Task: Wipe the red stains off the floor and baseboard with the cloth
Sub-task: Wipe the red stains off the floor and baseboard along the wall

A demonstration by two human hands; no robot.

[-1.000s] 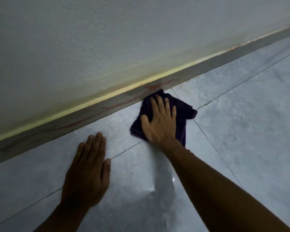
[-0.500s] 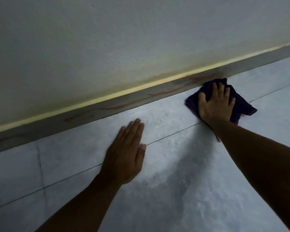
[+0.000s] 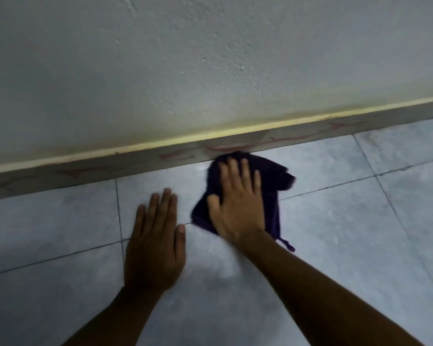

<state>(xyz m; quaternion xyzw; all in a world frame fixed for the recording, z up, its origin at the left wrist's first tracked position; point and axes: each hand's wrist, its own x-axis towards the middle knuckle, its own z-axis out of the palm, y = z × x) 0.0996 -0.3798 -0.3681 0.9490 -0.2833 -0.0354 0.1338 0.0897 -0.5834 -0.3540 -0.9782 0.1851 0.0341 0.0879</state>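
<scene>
A dark purple cloth (image 3: 273, 176) lies crumpled on the grey tiled floor (image 3: 335, 233), its far edge touching the grey baseboard (image 3: 135, 161). My right hand (image 3: 238, 206) presses flat on the cloth, fingers spread toward the wall. Red stains (image 3: 225, 148) run as thin streaks along the baseboard, left and right of the cloth. My left hand (image 3: 155, 240) rests palm down on the bare tile just left of the cloth, holding nothing.
A rough white wall (image 3: 210, 66) rises above the baseboard, with a yellowish strip (image 3: 160, 143) along its top edge. Dark grout lines cross the floor tiles. A wet sheen shows on the tile between my forearms.
My right hand has slid the cloth to the left along the baseboard, closer to my left hand. The view has shifted right along the wall. My left hand stays flat on the tile.
</scene>
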